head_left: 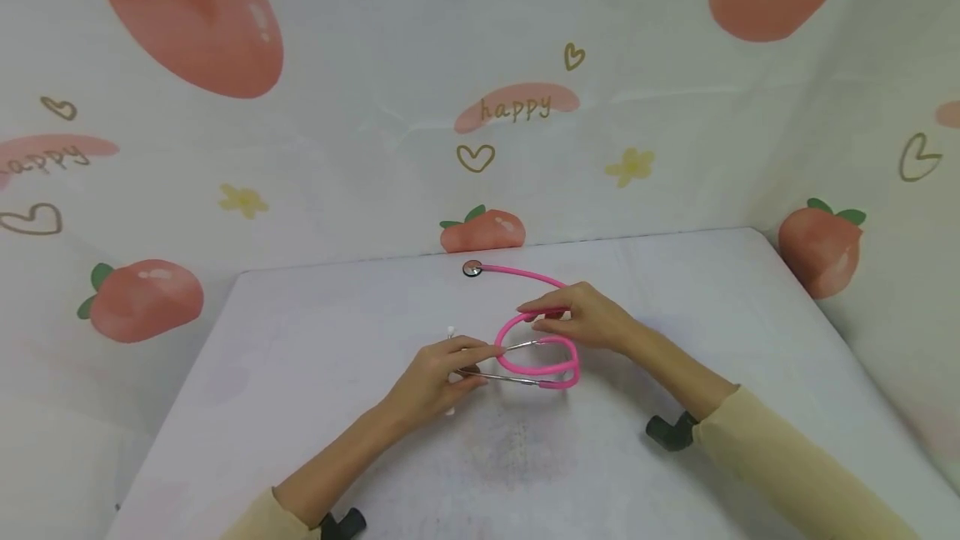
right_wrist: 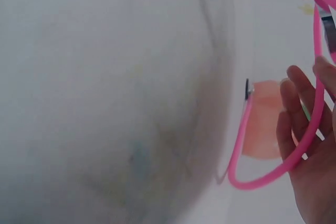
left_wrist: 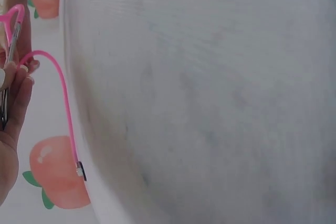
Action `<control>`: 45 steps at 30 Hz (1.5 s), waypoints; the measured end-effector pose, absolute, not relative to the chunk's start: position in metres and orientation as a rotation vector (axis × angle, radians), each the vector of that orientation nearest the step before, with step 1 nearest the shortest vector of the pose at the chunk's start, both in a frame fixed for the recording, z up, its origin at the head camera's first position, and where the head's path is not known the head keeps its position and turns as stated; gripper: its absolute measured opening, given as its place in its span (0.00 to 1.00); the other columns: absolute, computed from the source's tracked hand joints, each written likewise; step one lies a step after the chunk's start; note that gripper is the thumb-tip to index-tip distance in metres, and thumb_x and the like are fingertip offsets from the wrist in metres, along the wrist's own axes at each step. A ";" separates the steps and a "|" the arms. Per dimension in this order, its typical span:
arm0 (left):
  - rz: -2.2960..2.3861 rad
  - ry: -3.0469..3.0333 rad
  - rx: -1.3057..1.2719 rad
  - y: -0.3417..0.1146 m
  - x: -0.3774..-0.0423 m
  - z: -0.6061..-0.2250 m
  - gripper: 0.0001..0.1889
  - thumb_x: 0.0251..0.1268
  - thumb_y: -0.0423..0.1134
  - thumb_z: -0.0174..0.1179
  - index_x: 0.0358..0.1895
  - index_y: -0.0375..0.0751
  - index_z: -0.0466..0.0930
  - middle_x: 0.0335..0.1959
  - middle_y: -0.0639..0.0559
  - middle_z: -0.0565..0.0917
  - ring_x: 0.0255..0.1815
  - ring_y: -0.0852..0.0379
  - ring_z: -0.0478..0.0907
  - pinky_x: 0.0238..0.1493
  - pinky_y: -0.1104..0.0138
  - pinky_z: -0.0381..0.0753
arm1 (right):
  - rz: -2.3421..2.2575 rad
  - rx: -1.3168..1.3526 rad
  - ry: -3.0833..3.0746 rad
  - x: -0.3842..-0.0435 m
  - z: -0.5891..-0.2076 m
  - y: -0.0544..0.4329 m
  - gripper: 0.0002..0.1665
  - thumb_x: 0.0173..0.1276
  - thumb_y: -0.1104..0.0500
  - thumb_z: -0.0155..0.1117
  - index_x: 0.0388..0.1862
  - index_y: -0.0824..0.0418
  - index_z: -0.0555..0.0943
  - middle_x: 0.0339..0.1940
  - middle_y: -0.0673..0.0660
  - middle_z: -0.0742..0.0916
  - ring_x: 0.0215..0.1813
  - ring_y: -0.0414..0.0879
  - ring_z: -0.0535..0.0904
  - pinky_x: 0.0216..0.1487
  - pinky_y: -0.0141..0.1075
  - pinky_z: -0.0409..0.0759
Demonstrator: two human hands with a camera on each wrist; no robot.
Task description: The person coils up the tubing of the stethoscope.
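Observation:
A stethoscope with bright pink tubing point(head_left: 536, 371) is between the two hands, its tubing bent into a loop. My left hand point(head_left: 438, 369) grips the metal ear tubes point(head_left: 506, 378), with a white eartip point(head_left: 451, 331) showing just past the fingers. On the far side of the loop, my right hand point(head_left: 588, 319) pinches the pink tubing between thumb and fingers. From there the tube curves back to the round chest piece point(head_left: 472, 268), which lies near the table's far edge. In the right wrist view, the tubing point(right_wrist: 310, 135) crosses the palm of the right hand point(right_wrist: 315, 177).
A white-covered table point(head_left: 337, 315) extends under both hands. Behind it hangs a pale backdrop point(head_left: 360, 107) printed with peaches, hearts and the word "happy". Dark wrist mounts point(head_left: 671, 432) sit at both beige sleeves point(head_left: 780, 457).

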State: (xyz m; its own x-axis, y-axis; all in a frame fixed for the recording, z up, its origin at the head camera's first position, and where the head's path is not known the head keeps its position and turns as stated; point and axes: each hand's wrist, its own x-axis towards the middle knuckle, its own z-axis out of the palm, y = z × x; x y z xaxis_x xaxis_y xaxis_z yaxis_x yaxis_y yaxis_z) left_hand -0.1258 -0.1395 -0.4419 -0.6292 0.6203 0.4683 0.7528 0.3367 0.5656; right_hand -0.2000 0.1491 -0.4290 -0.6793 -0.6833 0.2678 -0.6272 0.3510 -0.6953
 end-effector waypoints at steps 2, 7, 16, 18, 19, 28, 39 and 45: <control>-1.174 -2.411 -1.253 -0.141 -0.126 -0.441 0.30 0.52 0.26 0.74 0.60 0.49 0.82 0.51 0.53 0.83 0.37 0.67 0.85 0.44 0.76 0.83 | -1.261 -1.168 2.531 -0.199 -0.430 0.156 0.23 0.63 0.65 0.72 0.58 0.59 0.84 0.43 0.53 0.91 0.47 0.37 0.85 0.48 0.35 0.85; -1.166 -2.377 -1.230 -0.145 -0.129 -0.442 0.30 0.52 0.26 0.74 0.61 0.46 0.81 0.58 0.49 0.78 0.36 0.65 0.86 0.42 0.75 0.83 | -1.271 -1.067 2.597 -0.198 -0.432 0.171 0.24 0.65 0.63 0.71 0.61 0.57 0.82 0.43 0.50 0.90 0.50 0.39 0.85 0.51 0.41 0.84; -1.302 -2.342 -1.113 -0.155 -0.134 -0.440 0.34 0.50 0.22 0.72 0.65 0.38 0.76 0.70 0.46 0.73 0.40 0.56 0.88 0.40 0.71 0.86 | -1.273 -1.068 2.706 -0.200 -0.438 0.186 0.25 0.65 0.71 0.67 0.61 0.60 0.82 0.47 0.50 0.90 0.55 0.47 0.84 0.59 0.48 0.80; -1.324 -2.342 -1.089 -0.157 -0.135 -0.439 0.36 0.50 0.21 0.72 0.67 0.38 0.75 0.68 0.46 0.75 0.42 0.55 0.88 0.40 0.70 0.86 | -1.261 -1.051 2.722 -0.200 -0.439 0.187 0.25 0.64 0.72 0.67 0.61 0.60 0.82 0.48 0.51 0.89 0.56 0.49 0.83 0.59 0.49 0.80; -1.323 -2.347 -1.067 -0.158 -0.135 -0.439 0.37 0.50 0.21 0.72 0.68 0.39 0.74 0.66 0.46 0.77 0.42 0.55 0.88 0.39 0.71 0.86 | -1.257 -1.043 2.728 -0.200 -0.440 0.187 0.25 0.64 0.73 0.67 0.60 0.60 0.82 0.49 0.52 0.89 0.56 0.49 0.83 0.59 0.49 0.80; -1.397 -2.335 -0.906 -0.163 -0.131 -0.424 0.32 0.51 0.20 0.70 0.63 0.31 0.74 0.51 0.40 0.85 0.33 0.52 0.88 0.34 0.69 0.86 | -1.242 -1.079 2.716 -0.199 -0.443 0.186 0.22 0.61 0.73 0.70 0.55 0.61 0.85 0.44 0.51 0.89 0.49 0.46 0.85 0.56 0.48 0.82; -1.505 -2.319 -0.861 -0.163 -0.125 -0.404 0.36 0.52 0.17 0.68 0.68 0.30 0.70 0.48 0.34 0.84 0.28 0.45 0.87 0.31 0.65 0.87 | -1.212 -1.340 2.777 -0.196 -0.441 0.187 0.22 0.57 0.72 0.74 0.51 0.59 0.87 0.36 0.48 0.88 0.35 0.39 0.80 0.37 0.32 0.84; -1.496 -2.326 -0.876 -0.163 -0.126 -0.406 0.35 0.52 0.17 0.68 0.67 0.29 0.71 0.48 0.37 0.84 0.29 0.45 0.87 0.29 0.64 0.87 | -1.206 -1.411 2.789 -0.189 -0.437 0.189 0.26 0.55 0.74 0.74 0.55 0.63 0.85 0.35 0.50 0.88 0.35 0.39 0.81 0.35 0.36 0.85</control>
State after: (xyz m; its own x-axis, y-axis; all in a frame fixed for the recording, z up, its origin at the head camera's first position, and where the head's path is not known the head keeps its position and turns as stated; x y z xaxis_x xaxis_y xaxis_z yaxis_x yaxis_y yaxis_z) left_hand -0.1261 -0.1632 -0.4055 -0.7915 0.3546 0.4978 0.6000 0.2958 0.7433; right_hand -0.1894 0.1885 -0.4374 -0.6273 -0.6192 0.4723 -0.7682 0.3926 -0.5057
